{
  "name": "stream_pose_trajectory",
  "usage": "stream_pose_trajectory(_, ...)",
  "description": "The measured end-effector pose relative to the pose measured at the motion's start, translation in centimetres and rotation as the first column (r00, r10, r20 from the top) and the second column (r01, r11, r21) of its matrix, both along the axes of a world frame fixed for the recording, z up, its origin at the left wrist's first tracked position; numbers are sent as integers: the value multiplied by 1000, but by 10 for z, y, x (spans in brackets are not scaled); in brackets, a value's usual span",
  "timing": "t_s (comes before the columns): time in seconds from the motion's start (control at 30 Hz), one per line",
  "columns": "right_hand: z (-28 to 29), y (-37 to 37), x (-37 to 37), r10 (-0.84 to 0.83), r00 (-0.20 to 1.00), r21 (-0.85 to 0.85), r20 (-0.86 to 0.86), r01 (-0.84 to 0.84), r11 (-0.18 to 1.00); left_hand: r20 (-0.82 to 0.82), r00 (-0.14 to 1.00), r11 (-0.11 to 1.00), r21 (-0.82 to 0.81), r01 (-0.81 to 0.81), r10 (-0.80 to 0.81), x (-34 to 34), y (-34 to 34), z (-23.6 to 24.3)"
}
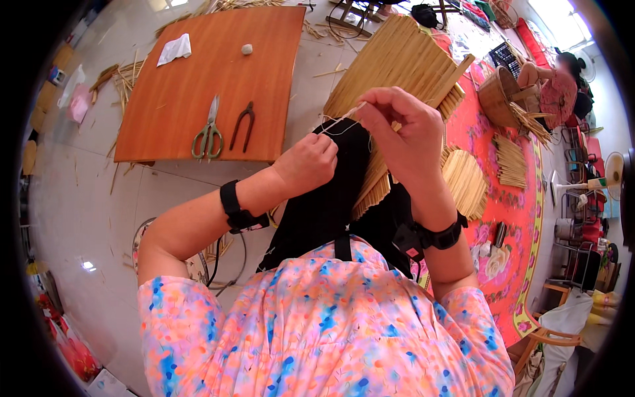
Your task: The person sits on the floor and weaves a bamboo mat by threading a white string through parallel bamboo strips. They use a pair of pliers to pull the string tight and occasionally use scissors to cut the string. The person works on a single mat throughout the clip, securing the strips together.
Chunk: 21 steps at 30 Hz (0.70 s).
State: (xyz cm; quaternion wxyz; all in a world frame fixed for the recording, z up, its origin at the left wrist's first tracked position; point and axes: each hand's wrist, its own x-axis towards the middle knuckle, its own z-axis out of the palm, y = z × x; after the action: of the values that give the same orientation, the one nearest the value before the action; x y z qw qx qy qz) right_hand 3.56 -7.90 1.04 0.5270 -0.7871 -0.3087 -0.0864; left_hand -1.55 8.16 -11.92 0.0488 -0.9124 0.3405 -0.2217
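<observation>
My left hand (308,162) is closed with a thin pale string (342,120) between its fingers. A little higher, my right hand (408,126) pinches the same string between thumb and forefinger. The string runs between the two hands, with loose loops hanging above my dark trouser leg. Behind and under my right hand lies a large panel of tan stalks (390,61), set side by side, partly hidden by that hand. Green-handled scissors (210,135) and dark pincers (243,127) lie on the orange-brown board (218,79) left of the panel.
A white cloth (174,50) and a small pale lump (247,49) sit on the board. To the right, a red floral mat (486,264) bears a rounded stalk panel (465,180) and a stalk bundle (510,161). Farther off are a wooden bucket (497,99) and a seated person (557,96).
</observation>
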Motion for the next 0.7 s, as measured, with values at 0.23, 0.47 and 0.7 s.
stream_pose_trajectory(0.23,6,-4,18,34,998,-41,45,-32,999,-97,965,940,-268,211,-244,-4,22,50)
stream_pose_trajectory(0.47,-6,-45,14,-427,845,357,321,310,881,-192,981,346,-921,-178,-7,-33,87,110)
stream_pose_trajectory(0.7,-56,-86,-10,-438,862,105,-254,475,874,-117,922,240,-947,-216,368,-22,107,82)
